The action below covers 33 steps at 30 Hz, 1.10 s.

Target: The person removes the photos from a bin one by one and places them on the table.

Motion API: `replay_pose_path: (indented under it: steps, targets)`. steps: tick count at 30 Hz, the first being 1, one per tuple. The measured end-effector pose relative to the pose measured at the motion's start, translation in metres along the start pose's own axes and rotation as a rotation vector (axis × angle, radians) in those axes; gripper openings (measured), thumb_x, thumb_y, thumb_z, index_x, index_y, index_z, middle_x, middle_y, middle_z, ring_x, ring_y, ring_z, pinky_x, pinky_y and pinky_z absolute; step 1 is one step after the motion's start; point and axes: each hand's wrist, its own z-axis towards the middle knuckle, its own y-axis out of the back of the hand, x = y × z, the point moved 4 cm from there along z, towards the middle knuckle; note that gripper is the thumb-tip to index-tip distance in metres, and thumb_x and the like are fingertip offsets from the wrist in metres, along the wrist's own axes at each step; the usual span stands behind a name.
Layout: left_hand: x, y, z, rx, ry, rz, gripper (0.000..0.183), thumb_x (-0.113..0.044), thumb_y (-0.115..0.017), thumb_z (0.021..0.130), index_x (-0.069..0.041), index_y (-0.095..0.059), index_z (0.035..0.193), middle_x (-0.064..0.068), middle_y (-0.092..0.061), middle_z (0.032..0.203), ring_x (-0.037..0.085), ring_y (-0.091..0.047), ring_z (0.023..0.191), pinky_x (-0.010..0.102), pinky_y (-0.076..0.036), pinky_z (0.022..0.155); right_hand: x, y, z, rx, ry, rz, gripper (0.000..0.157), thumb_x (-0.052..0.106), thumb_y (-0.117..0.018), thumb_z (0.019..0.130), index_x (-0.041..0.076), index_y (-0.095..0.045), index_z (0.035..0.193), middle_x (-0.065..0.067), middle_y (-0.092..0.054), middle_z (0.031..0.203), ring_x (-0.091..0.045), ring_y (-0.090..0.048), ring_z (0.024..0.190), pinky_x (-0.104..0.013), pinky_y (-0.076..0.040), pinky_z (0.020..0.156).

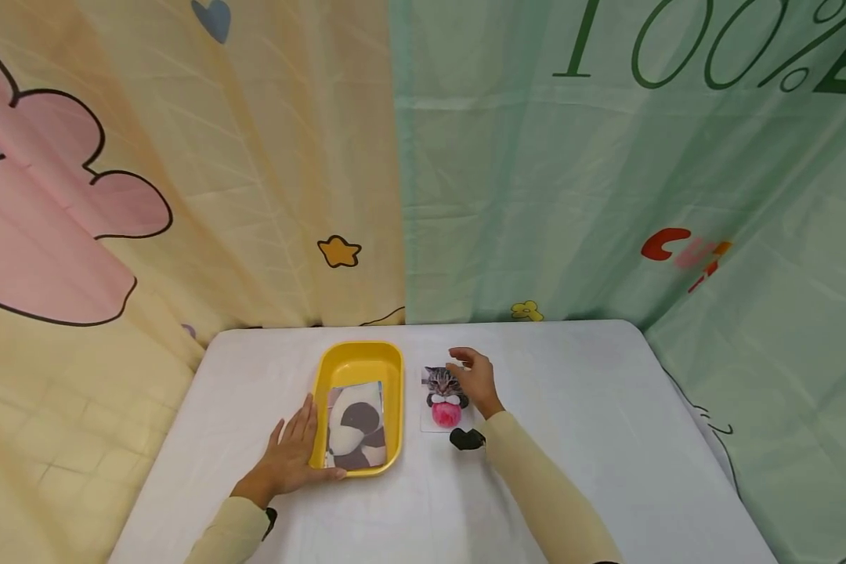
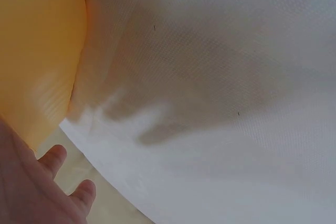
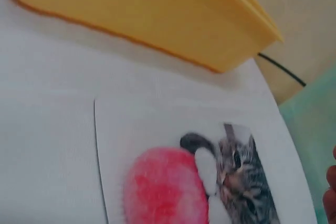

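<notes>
A yellow tray point(image 1: 361, 362) stands on the white table, with a picture card point(image 1: 358, 431) in grey, white and beige lying inside it. My left hand point(image 1: 285, 460) rests at the tray's near left corner, fingers spread along the left side and thumb along the near rim. Right of the tray a card with a cat and a pink fluffy ball point(image 1: 446, 413) lies flat on the table. My right hand point(image 1: 476, 381) hovers at its far right corner with fingers loosely bent. In the right wrist view, only fingertips point(image 3: 331, 182) show at the right edge, apart from the card.
The white table point(image 1: 571, 439) extends to both sides, its far edge close to a printed curtain point(image 1: 507, 196) in yellow and green. A dark band point(image 1: 467, 439) sits at the right wrist.
</notes>
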Motion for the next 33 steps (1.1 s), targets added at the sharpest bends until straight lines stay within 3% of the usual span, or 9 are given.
replay_pose_path:
  steps: [7,15,26,33]
  targets:
    - [0.0,0.001,0.0,-0.006,0.003,-0.002,0.134,-0.078,-0.062,0.069,0.009,0.001,0.15,0.024,0.009,0.158,0.043,-0.008,0.144,0.062,-0.001,0.112,0.038,-0.033,-0.007,0.139,0.101,-0.019,0.03,0.01,-0.071,0.088,0.0,-0.066,0.115,-0.011,-0.068,0.111,-0.032,-0.06,0.109,-0.042,-0.05,0.094]
    - [0.0,0.001,-0.001,0.011,0.028,-0.02,0.137,-0.078,-0.064,0.067,0.009,0.002,0.15,0.024,0.01,0.158,0.044,-0.005,0.144,0.063,-0.001,0.112,0.057,-0.069,-0.02,0.256,0.164,-0.021,0.029,0.005,-0.071,0.087,-0.001,-0.066,0.114,-0.013,-0.069,0.109,-0.033,-0.06,0.108,-0.048,-0.045,0.099]
    - [-0.002,0.005,-0.003,0.02,0.047,-0.012,0.137,-0.075,-0.068,0.066,0.009,0.0,0.15,0.024,0.008,0.159,0.047,-0.005,0.143,0.065,-0.001,0.111,0.063,-0.105,-0.024,0.296,0.135,-0.016,0.03,0.006,-0.07,0.087,-0.002,-0.066,0.116,-0.009,-0.069,0.107,-0.031,-0.061,0.107,-0.045,-0.046,0.098]
    - [-0.001,0.003,-0.002,0.015,0.04,-0.014,0.136,-0.075,-0.068,0.066,0.009,0.0,0.15,0.024,0.006,0.159,0.048,-0.005,0.142,0.066,0.001,0.109,0.066,-0.121,-0.031,0.233,0.155,-0.035,0.025,0.003,-0.072,0.085,-0.002,-0.068,0.109,-0.009,-0.071,0.097,-0.03,-0.062,0.1,-0.041,-0.048,0.096]
